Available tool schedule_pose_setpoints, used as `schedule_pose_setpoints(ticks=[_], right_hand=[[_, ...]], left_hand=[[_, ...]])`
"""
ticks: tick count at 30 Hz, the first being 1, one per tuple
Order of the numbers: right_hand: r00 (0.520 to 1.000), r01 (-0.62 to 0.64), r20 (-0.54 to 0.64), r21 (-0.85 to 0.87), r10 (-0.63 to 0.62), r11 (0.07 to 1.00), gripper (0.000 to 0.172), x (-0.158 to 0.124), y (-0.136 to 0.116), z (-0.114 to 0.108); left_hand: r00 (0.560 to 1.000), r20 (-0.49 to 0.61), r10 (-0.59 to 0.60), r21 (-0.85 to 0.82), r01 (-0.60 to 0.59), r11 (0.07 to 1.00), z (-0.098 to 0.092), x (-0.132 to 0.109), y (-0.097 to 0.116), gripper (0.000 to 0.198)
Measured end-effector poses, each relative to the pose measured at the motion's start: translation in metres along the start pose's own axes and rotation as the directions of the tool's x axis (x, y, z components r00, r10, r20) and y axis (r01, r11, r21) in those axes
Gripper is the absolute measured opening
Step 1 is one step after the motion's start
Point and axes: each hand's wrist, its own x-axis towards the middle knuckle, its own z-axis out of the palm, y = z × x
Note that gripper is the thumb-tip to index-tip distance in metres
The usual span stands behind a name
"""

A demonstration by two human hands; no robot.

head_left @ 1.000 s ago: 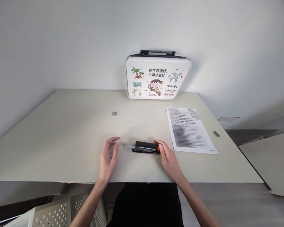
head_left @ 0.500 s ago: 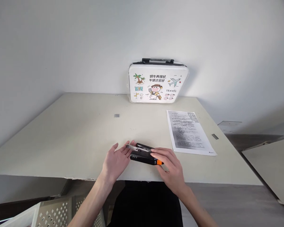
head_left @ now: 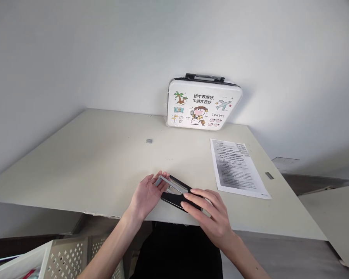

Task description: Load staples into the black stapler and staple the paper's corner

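A black stapler (head_left: 177, 202) is swung apart above the front part of the table, its silvery inner rail (head_left: 174, 183) showing between the two black halves. My right hand (head_left: 213, 213) grips its right end, fingers over the top. My left hand (head_left: 147, 197) is palm up with the fingers stretched out by the rail's left end. A small grey piece (head_left: 158, 181) shows against those fingers; whether it is loose or part of the stapler I cannot tell.
A white cartoon case (head_left: 203, 104) leans on the wall at the back of the table (head_left: 104, 155). A printed sheet (head_left: 238, 168) lies right. Small grey staple strips (head_left: 149, 141) lie behind my hands, with another grey strip (head_left: 269, 175) by the right edge. A perforated basket (head_left: 68, 257) stands lower left.
My right hand has turned the stapler so its top faces differently, and the orange part no longer shows. The rail's end has tipped over my left fingers. The view has shifted slightly left.
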Motion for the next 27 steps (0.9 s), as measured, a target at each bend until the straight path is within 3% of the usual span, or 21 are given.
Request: schedule_pose_setpoints(ticks=[6, 10, 14, 18, 20, 23, 25, 27], right_hand=[[0.996, -0.094, -0.001, 0.027, 0.094, 0.995, 0.062, -0.003, 0.001, 0.001], [0.984, -0.161, -0.062, 0.076, 0.165, 0.984, 0.069, 0.002, -0.002, 0.000], [0.948, -0.295, -0.085, 0.121, 0.306, 0.948, 0.066, 0.001, -0.005, 0.004], [0.898, -0.416, -0.081, 0.162, 0.432, 0.895, 0.054, -0.007, -0.003, 0.017], [0.860, -0.486, -0.056, 0.213, 0.507, 0.847, 0.044, -0.009, -0.003, 0.026], [0.762, -0.621, 0.017, 0.303, 0.647, 0.723, 0.025, -0.007, -0.003, 0.042], [0.690, -0.696, 0.077, 0.341, 0.720, 0.632, 0.020, -0.003, -0.002, 0.054], [0.620, -0.755, 0.136, 0.369, 0.773, 0.541, 0.022, 0.002, 0.004, 0.068]], left_hand=[[0.998, 0.021, 0.051, 0.050, -0.052, 0.997, -0.019, 0.004, 0.005, 0.016], [0.974, 0.041, 0.222, 0.223, -0.226, 0.948, -0.029, 0.002, 0.007, 0.013], [0.872, 0.186, 0.452, 0.533, -0.476, 0.700, -0.035, -0.006, 0.008, 0.023], [0.840, 0.307, 0.448, 0.726, -0.511, 0.460, -0.034, -0.013, 0.009, 0.041], [0.838, 0.363, 0.407, 0.757, -0.519, 0.396, -0.031, -0.015, 0.009, 0.043], [0.838, 0.435, 0.328, 0.758, -0.538, 0.369, -0.030, -0.017, 0.007, 0.040], [0.852, 0.418, 0.315, 0.750, -0.519, 0.410, -0.032, -0.017, 0.007, 0.039], [0.864, 0.339, 0.374, 0.701, -0.496, 0.512, -0.037, -0.014, 0.008, 0.037]])
